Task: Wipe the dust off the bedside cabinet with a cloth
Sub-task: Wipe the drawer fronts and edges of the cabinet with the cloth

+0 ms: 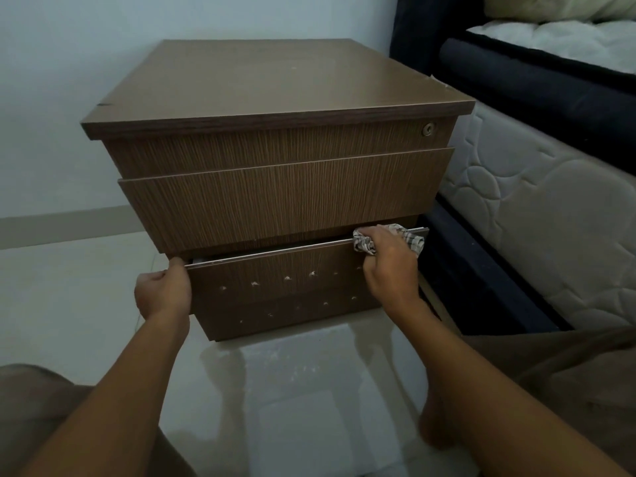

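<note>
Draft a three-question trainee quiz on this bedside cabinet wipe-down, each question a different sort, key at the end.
1. True or false: the beige checked cloth lies on the flat top of the brown wood-grain bedside cabinet.
2. Which drawer front bears the small round metal lock? A the top one; B the middle one; C the lowest one.
3. Fill in: the left hand grips the ___ end of the slightly open bottom drawer.

Key
1. False: the right hand holds it on the bottom drawer's upper edge.
2. A.
3. Left.
</note>
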A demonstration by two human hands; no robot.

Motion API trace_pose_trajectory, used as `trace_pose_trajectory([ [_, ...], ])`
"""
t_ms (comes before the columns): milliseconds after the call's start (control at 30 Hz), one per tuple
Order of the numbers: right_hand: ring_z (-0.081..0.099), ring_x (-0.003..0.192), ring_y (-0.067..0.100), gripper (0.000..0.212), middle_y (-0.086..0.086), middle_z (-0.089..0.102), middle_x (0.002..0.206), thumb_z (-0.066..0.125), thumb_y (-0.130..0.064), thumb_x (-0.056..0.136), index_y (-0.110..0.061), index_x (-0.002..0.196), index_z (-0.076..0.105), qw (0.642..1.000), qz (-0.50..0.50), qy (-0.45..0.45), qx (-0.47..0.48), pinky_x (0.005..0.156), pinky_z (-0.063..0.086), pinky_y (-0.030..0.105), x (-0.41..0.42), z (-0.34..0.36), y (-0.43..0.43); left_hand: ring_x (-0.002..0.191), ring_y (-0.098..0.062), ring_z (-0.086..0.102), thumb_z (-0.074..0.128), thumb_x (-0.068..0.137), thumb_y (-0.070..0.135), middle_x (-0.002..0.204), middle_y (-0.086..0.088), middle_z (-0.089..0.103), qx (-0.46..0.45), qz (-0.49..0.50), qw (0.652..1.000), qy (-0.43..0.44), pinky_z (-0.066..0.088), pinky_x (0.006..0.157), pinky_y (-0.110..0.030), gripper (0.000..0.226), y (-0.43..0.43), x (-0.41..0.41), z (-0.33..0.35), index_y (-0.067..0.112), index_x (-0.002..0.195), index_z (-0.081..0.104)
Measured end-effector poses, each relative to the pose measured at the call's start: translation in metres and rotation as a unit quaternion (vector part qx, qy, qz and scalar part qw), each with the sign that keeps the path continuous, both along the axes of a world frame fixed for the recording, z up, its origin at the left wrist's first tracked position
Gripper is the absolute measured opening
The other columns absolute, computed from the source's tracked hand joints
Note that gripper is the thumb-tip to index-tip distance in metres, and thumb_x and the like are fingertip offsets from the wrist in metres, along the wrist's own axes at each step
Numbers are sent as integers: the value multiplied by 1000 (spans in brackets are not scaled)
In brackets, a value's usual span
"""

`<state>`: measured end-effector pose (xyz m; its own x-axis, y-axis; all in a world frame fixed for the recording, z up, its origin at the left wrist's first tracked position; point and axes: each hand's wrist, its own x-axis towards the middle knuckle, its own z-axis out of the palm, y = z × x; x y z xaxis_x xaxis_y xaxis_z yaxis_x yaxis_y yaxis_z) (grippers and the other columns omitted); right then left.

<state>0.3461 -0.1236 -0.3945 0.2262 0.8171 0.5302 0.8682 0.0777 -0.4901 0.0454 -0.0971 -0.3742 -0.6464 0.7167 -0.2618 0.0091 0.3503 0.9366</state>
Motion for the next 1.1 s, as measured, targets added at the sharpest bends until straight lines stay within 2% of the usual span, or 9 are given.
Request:
trace_pose_trajectory([
  [133,57,112,20,46,4,66,113,57,6,74,-13,115,65,1000,23,4,7,98,43,31,-30,-4,1,91,-23,56,53,90,31,99,-8,58,11,-7,1000,0,48,77,-37,25,-4,-4,-2,10,103,57],
  [300,56,117,20,50,4,67,116,60,6,72,-13,118,65,998,68,3,6,103,43,34,-74,-9,4,74,-14,53,45,94,27,78,0,56,19,-9,999,-29,47,77,-37,21,-7,-11,-1,19,76,54],
  [367,56,118,20,50,3,67,116,60,5,73,-13,119,65,996,85,5,7,105,43,36,-93,-10,6,76,-16,55,43,94,24,77,0,57,20,-5,999,-42,48,77,-38,23,-8,-14,-1,20,73,53],
  [533,54,122,20,52,4,66,120,57,2,73,-11,123,64,991,130,8,14,113,34,34,-140,-15,8,95,-20,62,37,96,24,99,-4,66,4,-31,998,-54,51,86,-40,25,-10,-25,-1,17,92,60],
  [667,54,124,21,55,5,65,124,40,-8,74,-9,124,64,984,173,21,26,115,33,37,-178,-18,10,103,-20,62,29,101,24,112,-6,67,-4,-76,996,-48,50,92,-41,37,-13,-33,2,11,108,63],
  [833,52,126,22,54,7,64,128,40,-7,78,-8,127,62,974,222,20,33,115,32,37,-217,-20,9,106,-21,62,25,102,25,109,-7,68,-3,-132,990,-55,47,99,-46,43,-17,-43,4,17,94,67],
  [967,52,127,22,57,9,64,128,37,-7,75,-7,126,63,965,259,29,19,116,30,35,-240,-17,10,93,-14,63,21,101,35,99,0,71,-5,-142,986,-87,44,96,-41,51,-17,-53,5,19,92,69],
  [1033,51,128,21,59,8,63,129,37,-4,73,-7,126,63,958,284,33,0,117,25,29,-248,-12,11,95,-20,63,20,99,41,106,-6,72,-5,-129,985,-112,44,95,-42,57,-17,-57,6,14,100,70],
  [1100,51,128,20,62,7,63,130,46,5,68,-9,125,64,942,330,62,-26,117,21,22,-251,-5,10,107,-29,62,18,97,46,114,-14,70,-1,-108,984,-145,44,99,-45,63,-17,-60,6,10,110,69],
])
